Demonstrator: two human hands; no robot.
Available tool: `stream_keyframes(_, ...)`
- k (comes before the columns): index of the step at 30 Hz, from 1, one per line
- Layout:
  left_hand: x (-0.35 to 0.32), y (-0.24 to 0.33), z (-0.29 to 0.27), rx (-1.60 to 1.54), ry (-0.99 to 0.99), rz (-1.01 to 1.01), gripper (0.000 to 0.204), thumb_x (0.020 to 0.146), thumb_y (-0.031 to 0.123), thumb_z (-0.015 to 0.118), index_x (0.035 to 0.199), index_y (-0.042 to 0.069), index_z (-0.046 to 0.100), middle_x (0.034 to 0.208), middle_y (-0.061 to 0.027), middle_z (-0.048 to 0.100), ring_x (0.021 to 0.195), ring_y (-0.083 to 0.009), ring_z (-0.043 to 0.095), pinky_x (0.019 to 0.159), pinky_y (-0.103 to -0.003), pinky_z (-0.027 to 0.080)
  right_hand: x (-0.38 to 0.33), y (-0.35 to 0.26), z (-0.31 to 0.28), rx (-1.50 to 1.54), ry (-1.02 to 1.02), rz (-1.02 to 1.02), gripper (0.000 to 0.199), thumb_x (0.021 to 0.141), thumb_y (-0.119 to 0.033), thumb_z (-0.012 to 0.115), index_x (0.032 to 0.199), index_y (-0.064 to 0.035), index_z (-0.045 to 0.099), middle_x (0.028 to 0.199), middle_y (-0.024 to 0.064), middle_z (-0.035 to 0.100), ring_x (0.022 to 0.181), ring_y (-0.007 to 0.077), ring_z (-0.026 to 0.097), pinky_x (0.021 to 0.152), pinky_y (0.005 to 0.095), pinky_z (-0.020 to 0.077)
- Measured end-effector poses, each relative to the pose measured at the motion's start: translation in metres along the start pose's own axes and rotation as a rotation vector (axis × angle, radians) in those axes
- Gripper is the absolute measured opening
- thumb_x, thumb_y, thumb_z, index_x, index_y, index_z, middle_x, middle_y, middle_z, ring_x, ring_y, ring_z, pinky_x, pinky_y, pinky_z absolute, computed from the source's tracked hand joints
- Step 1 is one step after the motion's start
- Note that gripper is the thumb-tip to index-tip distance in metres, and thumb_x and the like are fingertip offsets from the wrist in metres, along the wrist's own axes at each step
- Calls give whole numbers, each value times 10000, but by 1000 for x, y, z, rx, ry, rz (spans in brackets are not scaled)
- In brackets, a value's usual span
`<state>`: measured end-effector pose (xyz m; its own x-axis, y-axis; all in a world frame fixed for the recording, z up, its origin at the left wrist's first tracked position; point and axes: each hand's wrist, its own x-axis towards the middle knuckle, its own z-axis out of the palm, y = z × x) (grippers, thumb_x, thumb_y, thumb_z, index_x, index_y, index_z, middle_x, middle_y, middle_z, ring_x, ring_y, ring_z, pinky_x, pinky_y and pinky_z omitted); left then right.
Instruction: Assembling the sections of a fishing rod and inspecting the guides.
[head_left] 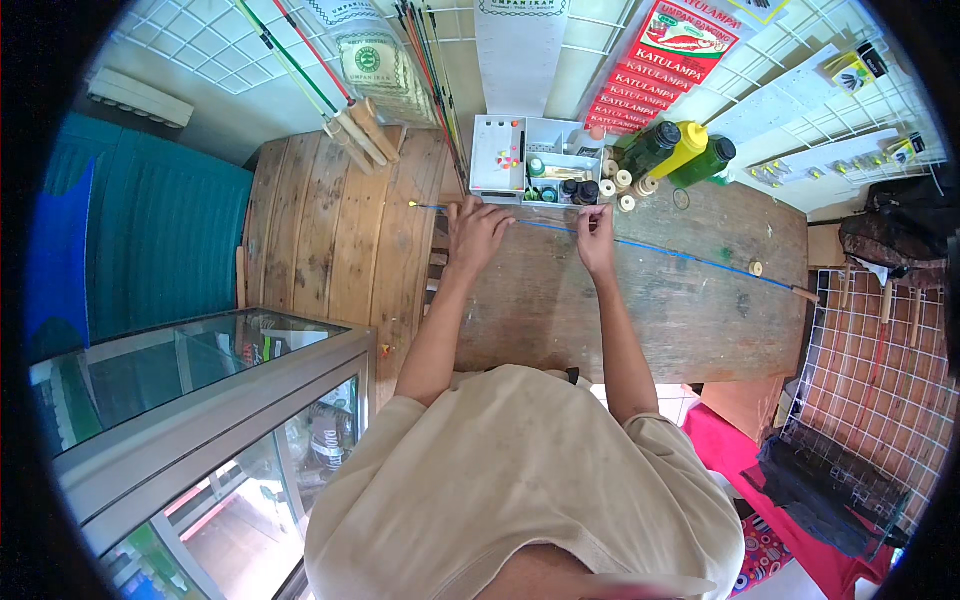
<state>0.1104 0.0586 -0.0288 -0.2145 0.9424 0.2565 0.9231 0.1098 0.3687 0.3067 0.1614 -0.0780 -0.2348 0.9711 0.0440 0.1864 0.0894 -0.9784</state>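
A thin blue fishing rod point(680, 254) lies across the wooden table, with a yellow tip point(413, 204) at the left and a brown handle point(805, 295) at the far right. My left hand point(477, 234) is closed over the rod near its tip, the fingers bent around it. Farther along, my right hand point(596, 240) pinches thumb and fingers together just above the rod; whatever is between them is too small to make out. Beyond both hands stands a white compartment box point(498, 188) holding small dark bottles point(578, 191). Several pale thread spools point(625, 180) sit beside it.
Dark bottles point(650, 150) and a yellow squeeze bottle point(685, 147) stand behind the spools. One spool point(756, 268) sits near the rod's handle end. More rods point(365, 135) lean at the back left. A glass display case point(215, 400) flanks my left side; a wire grid point(870, 370) stands right.
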Motion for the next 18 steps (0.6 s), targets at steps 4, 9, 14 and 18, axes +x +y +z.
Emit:
stream_keyframes(4, 1, 4, 1, 20, 40, 31, 210, 837, 343, 627, 945, 194, 730, 942, 65, 675, 980, -178, 504, 829, -404, 317, 0, -6, 1, -32, -25, -15, 105, 909, -119, 559, 942, -44, 493, 826, 48, 576, 718, 120, 544, 668, 284, 452)
stream_keyframes(9, 2, 5, 7, -31, 8, 73, 202, 833, 344, 633, 951, 213, 731, 941, 76, 676, 963, -169, 506, 817, -398, 322, 0, -5, 2, 17, -83, 34, 70, 904, -101, 565, 939, -59, 521, 791, 11, 581, 697, 78, 524, 641, 240, 432)
stream_keyframes(14, 1, 3, 6, -13, -11, 62, 178, 832, 320, 640, 936, 211, 734, 912, 75, 679, 945, -168, 510, 802, -390, 326, 0, -1, -3, 7, -48, 5, 73, 905, -110, 576, 939, -60, 535, 792, -2, 585, 673, 59, 500, 629, 215, 412)
stream_keyframes(18, 0, 6, -1, -16, 42, 59, 158, 829, 294, 645, 915, 197, 735, 898, 65, 682, 942, -173, 511, 796, -386, 321, -2, -2, -4, 76, -72, 3, 65, 904, -107, 578, 938, -59, 549, 788, -2, 596, 682, 60, 510, 634, 206, 408)
